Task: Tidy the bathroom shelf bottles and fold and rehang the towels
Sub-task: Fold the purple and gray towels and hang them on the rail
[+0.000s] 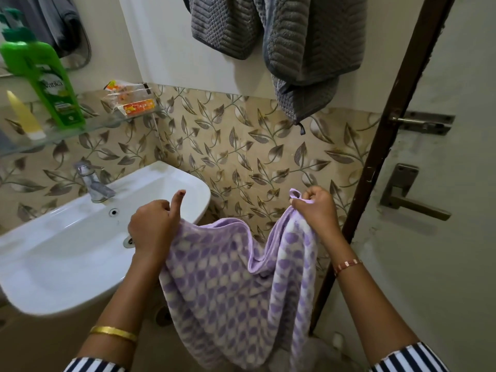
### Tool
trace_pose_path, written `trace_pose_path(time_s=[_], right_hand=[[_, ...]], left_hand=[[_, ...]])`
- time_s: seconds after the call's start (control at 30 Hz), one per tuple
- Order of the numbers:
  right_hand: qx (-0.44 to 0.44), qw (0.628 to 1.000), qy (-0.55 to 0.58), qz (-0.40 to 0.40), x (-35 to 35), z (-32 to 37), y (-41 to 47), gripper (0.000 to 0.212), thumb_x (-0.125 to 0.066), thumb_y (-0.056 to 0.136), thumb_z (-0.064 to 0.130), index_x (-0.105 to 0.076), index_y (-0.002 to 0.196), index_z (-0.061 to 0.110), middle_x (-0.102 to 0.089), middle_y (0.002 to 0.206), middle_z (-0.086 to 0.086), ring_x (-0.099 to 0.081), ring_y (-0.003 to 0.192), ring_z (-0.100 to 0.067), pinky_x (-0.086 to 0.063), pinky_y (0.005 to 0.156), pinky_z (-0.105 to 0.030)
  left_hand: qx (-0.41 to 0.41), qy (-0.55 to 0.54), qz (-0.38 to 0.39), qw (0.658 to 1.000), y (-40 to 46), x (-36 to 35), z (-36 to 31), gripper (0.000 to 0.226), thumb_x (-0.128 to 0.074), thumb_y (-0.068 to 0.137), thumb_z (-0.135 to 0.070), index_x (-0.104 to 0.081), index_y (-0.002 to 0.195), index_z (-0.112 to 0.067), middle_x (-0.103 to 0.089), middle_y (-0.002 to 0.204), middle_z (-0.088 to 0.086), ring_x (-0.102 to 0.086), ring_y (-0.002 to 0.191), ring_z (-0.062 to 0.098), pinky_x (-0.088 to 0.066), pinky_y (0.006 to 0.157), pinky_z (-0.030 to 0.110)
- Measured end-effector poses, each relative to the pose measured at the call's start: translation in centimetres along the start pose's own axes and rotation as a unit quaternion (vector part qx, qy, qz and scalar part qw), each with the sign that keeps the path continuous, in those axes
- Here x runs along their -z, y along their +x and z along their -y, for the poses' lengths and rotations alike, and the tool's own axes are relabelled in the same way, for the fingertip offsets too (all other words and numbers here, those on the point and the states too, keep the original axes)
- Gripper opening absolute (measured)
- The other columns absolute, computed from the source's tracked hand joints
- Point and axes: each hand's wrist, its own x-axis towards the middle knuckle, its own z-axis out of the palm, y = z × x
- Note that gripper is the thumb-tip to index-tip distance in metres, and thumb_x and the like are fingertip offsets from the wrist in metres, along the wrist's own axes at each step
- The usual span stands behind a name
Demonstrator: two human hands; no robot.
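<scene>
Room: small bathroom, leaf-patterned tile wall [241, 146] behind everything.
Door: brown-edged white door [429, 183] just right of the towel; little swing room.
Basin: white ceramic sink [67, 245] left of the towel.
Grey towels: ribbed grey towels [295, 38] hanging above the towel.
Towel: lilac chequered terry towel [236, 285] sagging between both hands; its low end may drag.
Left hand [153, 224]: grip closed on the hem, thumb up.
Right hand [314, 208]: pinches the corner; a slip would drop it.

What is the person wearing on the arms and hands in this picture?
Both hands are bare, left hand and right hand. Both sleeves have dark and white stripes, pushed up the forearms. The left wrist carries a plain gold bangle; the right wrist a thin copper-coloured bracelet.
</scene>
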Motion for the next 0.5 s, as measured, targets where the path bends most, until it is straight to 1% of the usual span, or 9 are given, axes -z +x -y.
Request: trace_pose_path(time_s=[0.07,0.13,0.2,0.23,0.3,0.33,0.4,0.43,0.5], right_hand=[[-0.050,0.994,0.077,0.056,0.4,0.3,0.0,0.025,-0.072,0.073,0.011,-0.049,0.064,0.014,-0.054,0.063,0.001,-0.048,0.056,-0.012,-0.039,0.053,-0.022],[-0.105,0.969,0.155,0.164,0.5,0.5,-0.3,0.020,-0.074,0.072,0.011,-0.057,0.063,0.016,-0.067,0.074,-0.001,-0.062,0.068,-0.013,-0.049,0.057,-0.022],[-0.134,0.945,0.145,0.260,0.1,0.5,-0.7,0.011,-0.073,0.074,0.012,-0.064,0.068,0.016,-0.072,0.088,-0.006,-0.068,0.084,-0.019,-0.055,0.069,-0.028],[-0.132,0.942,0.106,0.291,-0.2,0.6,-1.0,0.007,-0.072,0.075,0.014,-0.066,0.072,0.016,-0.072,0.092,-0.007,-0.067,0.088,-0.021,-0.055,0.076,-0.031],[-0.120,0.937,0.057,0.324,-0.6,1.0,-1.4,0.006,-0.071,0.076,0.016,-0.068,0.080,0.013,-0.070,0.092,-0.007,-0.065,0.086,-0.021,-0.054,0.078,-0.030],[-0.119,0.934,0.061,0.330,-0.6,1.3,-1.4,0.007,-0.070,0.077,0.015,-0.067,0.081,0.011,-0.069,0.090,-0.007,-0.065,0.083,-0.018,-0.054,0.076,-0.027],[-0.121,0.927,0.119,0.336,-0.1,2.3,-1.2,0.009,-0.072,0.074,0.014,-0.067,0.080,0.009,-0.070,0.086,-0.005,-0.066,0.075,-0.012,-0.055,0.066,-0.021],[-0.114,0.916,0.175,0.342,0.3,2.9,-1.1,0.010,-0.074,0.070,0.016,-0.069,0.077,0.010,-0.071,0.082,-0.004,-0.067,0.072,-0.010,-0.056,0.064,-0.020],[-0.084,0.870,0.333,0.353,1.1,3.9,-0.9,0.008,-0.077,0.061,0.019,-0.073,0.067,0.015,-0.074,0.077,0.003,-0.068,0.073,-0.007,-0.055,0.062,-0.019]], left_hand=[[0.019,0.040,0.041,0.998,0.0,-0.4,0.1,0.083,-0.019,0.082,-0.072,-0.055,0.046,-0.006,-0.053,0.048,0.010,-0.050,0.048,0.027,-0.041,0.050,0.031],[0.067,0.022,0.144,0.987,0.0,-1.0,-0.5,0.083,-0.018,0.079,-0.074,-0.056,0.050,-0.005,-0.056,0.056,0.011,-0.054,0.058,0.030,-0.038,0.055,0.031],[0.088,0.004,0.293,0.952,-0.5,-1.8,-1.6,0.076,-0.028,0.083,-0.068,-0.063,0.068,-0.001,-0.059,0.079,0.018,-0.055,0.076,0.030,-0.037,0.068,0.032],[0.079,0.003,0.355,0.931,-0.7,-1.9,-2.1,0.069,-0.035,0.084,-0.064,-0.064,0.074,-0.002,-0.059,0.086,0.019,-0.053,0.078,0.028,-0.037,0.069,0.030],[0.045,-0.037,0.450,0.891,-0.8,-1.1,-2.8,0.057,-0.047,0.079,-0.063,-0.062,0.073,-0.009,-0.061,0.087,0.013,-0.056,0.071,0.020,-0.045,0.065,0.027],[0.051,-0.121,0.489,0.862,-0.8,-0.5,-3.0,0.054,-0.055,0.072,-0.064,-0.063,0.073,-0.011,-0.064,0.085,0.011,-0.060,0.070,0.017,-0.050,0.066,0.026],[0.090,-0.350,0.534,0.765,-0.9,0.6,-2.4,0.053,-0.074,0.053,-0.062,-0.069,0.075,-0.014,-0.071,0.077,0.007,-0.067,0.070,0.016,-0.057,0.066,0.027],[0.097,-0.480,0.528,0.694,-0.8,0.9,-1.7,0.048,-0.080,0.052,-0.054,-0.072,0.078,-0.015,-0.073,0.077,0.005,-0.069,0.073,0.015,-0.057,0.067,0.026],[0.118,-0.685,0.528,0.489,-0.6,2.0,-0.8,0.032,-0.064,0.077,-0.038,-0.072,0.096,-0.013,-0.072,0.095,0.010,-0.068,0.092,0.021,-0.054,0.082,0.032]])
